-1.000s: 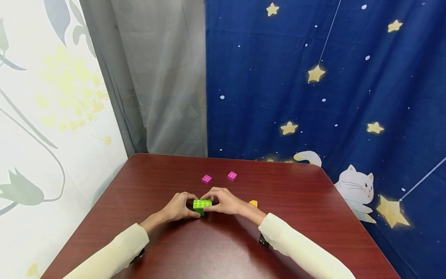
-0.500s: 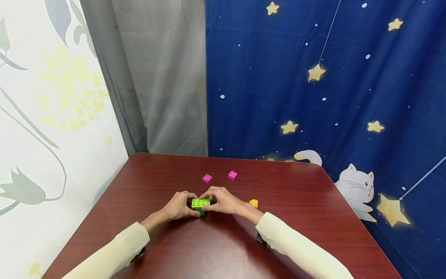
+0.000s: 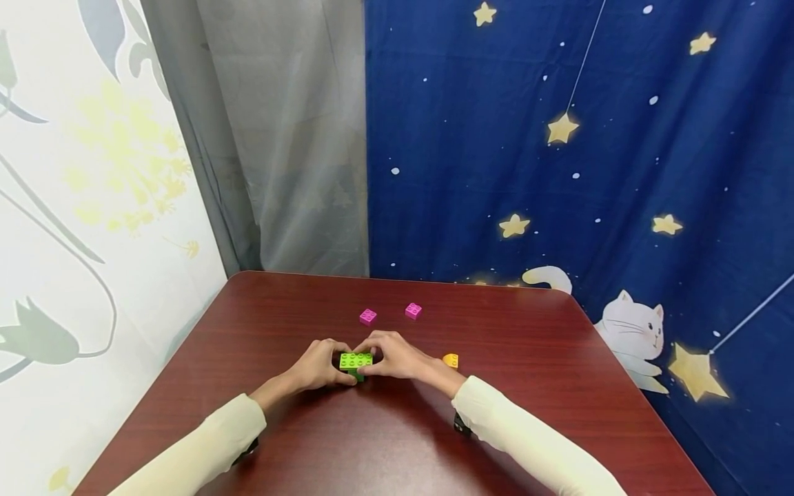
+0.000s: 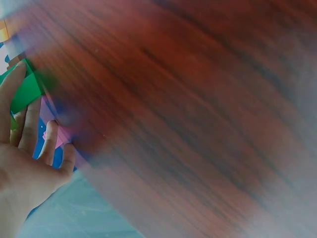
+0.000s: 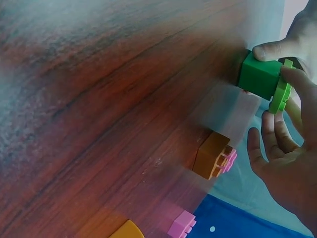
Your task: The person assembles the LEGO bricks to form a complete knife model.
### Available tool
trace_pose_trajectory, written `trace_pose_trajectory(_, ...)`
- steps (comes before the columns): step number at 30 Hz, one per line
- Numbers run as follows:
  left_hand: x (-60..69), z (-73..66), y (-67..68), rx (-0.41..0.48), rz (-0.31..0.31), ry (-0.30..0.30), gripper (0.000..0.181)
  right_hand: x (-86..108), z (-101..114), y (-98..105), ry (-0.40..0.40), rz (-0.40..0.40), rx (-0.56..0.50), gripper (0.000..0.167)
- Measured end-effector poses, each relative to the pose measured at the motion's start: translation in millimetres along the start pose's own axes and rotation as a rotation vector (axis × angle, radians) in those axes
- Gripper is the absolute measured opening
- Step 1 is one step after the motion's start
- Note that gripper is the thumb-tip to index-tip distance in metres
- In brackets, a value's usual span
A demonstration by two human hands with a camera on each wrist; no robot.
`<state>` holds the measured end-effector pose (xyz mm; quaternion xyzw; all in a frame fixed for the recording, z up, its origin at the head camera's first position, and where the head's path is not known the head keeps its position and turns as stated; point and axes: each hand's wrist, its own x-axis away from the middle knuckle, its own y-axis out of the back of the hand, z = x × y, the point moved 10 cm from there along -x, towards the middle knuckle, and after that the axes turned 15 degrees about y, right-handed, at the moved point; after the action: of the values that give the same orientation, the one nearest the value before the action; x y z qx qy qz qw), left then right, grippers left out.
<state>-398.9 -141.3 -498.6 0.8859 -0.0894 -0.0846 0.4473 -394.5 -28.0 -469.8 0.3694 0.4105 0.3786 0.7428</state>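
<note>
Over the dark red table, a lime green studded plate (image 3: 356, 360) tops a dark green brick (image 5: 259, 75); whether they are fully pressed together I cannot tell. My left hand (image 3: 317, 365) grips the dark green brick from the left, thumb on its near side. From the right, my right hand (image 3: 397, 356) pinches the lime plate between thumb and fingers. In the right wrist view, the plate's studs face away from the tabletop. The left wrist view has the dark green brick (image 4: 28, 92) held at the left edge.
Two pink bricks (image 3: 368, 317) (image 3: 413, 311) lie farther back on the table (image 3: 298, 296). A yellow rounded brick (image 3: 451, 361) is beyond my right wrist. An orange-brown brick (image 5: 210, 154) stands near the hands in the right wrist view. Curtains hang behind the table.
The lime plate has shifted slightly left over the dark green brick, and my right hand has moved a little left with it. My left hand has hardly moved.
</note>
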Motion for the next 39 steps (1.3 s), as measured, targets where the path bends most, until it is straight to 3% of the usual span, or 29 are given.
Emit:
trace_pose_trajectory(10,0.2,2.4,-1.2,0.005,0.003,0.021,0.043,-6.1,2,2,0.024,-0.029,0.041,0.032)
trace_pose_trajectory(17,0.5,2.4,-2.4,-0.002,0.0,0.018,0.044,-8.7,1,4,0.015,-0.011,0.063,0.032)
trace_pose_trajectory(25,-0.3,3.7,-0.8,-0.006,-0.011,0.016,0.043,-10.3,-4,3,-0.011,-0.007,0.012,0.032)
trace_pose_trajectory(39,1.0,2.0,-0.9,-0.006,0.002,0.008,0.042,-11.4,-7,2,-0.025,0.042,0.057,0.037)
